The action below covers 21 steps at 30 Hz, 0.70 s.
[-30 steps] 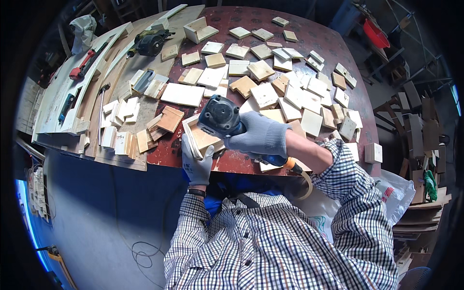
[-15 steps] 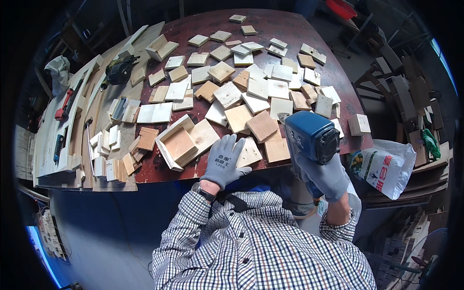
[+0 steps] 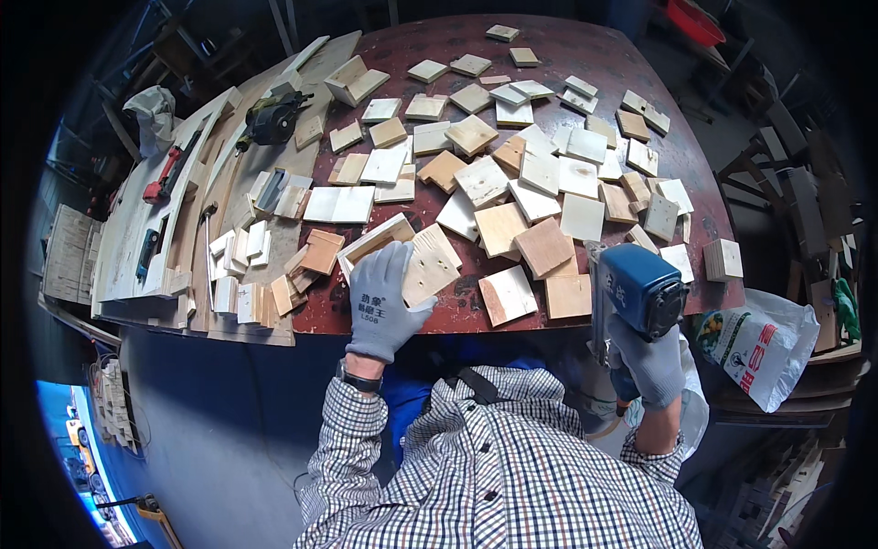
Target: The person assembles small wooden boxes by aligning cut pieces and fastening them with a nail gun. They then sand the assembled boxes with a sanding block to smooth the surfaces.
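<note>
My left hand point(image 3: 384, 306), in a grey glove, lies over the near part of a small wooden box point(image 3: 377, 236). Its fingers stretch forward and its thumb stands apart; much of the box is hidden beneath it. A knotty square board point(image 3: 433, 265) adjoins the box on the right, close to my thumb. My right hand point(image 3: 654, 364), gloved too, is closed around the grip of a blue nail gun point(image 3: 640, 288) with a black cap. The gun is held up by the table's near right edge. Left of it lie a pale board point(image 3: 508, 296) and a light-brown board point(image 3: 569, 296).
Many loose wooden squares spread over the dark red table point(image 3: 439, 316). Offcuts, a hammer point(image 3: 208, 220), a red tool point(image 3: 166, 174) and a dark power tool point(image 3: 274, 119) lie on boards at the left. A white printed bag point(image 3: 764, 343) hangs by the right edge.
My left hand has moved left, from beside the pale board at the near edge onto the wooden box. The whole view has shifted; my right hand still holds the nail gun.
</note>
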Each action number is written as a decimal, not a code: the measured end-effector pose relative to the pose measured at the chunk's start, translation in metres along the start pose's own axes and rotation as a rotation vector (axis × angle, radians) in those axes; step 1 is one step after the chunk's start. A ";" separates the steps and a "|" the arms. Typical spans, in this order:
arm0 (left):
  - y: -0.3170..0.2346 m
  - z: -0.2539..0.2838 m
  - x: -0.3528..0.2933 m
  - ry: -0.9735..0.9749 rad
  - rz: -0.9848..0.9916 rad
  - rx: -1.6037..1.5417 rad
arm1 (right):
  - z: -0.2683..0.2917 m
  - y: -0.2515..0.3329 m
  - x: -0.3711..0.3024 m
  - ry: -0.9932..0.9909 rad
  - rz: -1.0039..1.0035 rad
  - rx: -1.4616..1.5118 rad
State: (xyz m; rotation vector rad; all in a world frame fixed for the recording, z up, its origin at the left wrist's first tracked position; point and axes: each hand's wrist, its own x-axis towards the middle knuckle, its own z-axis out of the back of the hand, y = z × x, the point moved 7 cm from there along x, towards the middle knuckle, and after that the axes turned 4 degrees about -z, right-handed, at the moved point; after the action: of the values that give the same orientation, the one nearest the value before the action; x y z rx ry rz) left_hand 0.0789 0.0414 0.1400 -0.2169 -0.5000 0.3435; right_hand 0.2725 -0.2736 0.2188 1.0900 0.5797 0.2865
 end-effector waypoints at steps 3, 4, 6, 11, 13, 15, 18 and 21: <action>0.041 0.026 -0.005 -0.082 0.118 -0.165 | -0.008 -0.002 0.007 0.032 0.043 0.011; 0.049 0.030 -0.010 -0.138 0.209 -0.367 | -0.011 -0.002 0.009 0.043 0.054 0.009; 0.055 0.034 -0.007 -0.077 0.158 -0.180 | -0.013 0.000 0.011 0.057 0.074 -0.010; 0.087 0.006 -0.015 0.099 0.120 -0.037 | -0.020 0.002 0.010 0.105 0.048 -0.047; 0.088 -0.004 -0.020 0.162 0.132 0.094 | -0.021 0.003 0.007 0.098 0.051 -0.057; 0.084 -0.010 -0.025 0.173 0.163 0.173 | -0.019 0.001 0.006 0.084 0.088 -0.063; 0.080 -0.014 -0.027 0.164 0.197 0.178 | -0.014 0.001 0.004 0.061 0.146 -0.085; 0.077 -0.012 -0.026 0.197 0.221 0.168 | -0.012 0.000 0.004 0.063 0.060 -0.025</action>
State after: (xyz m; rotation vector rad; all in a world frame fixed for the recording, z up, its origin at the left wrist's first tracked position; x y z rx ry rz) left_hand 0.0432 0.1013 0.0966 -0.1412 -0.2513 0.5716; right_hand 0.2687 -0.2629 0.2140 1.0786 0.5985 0.3800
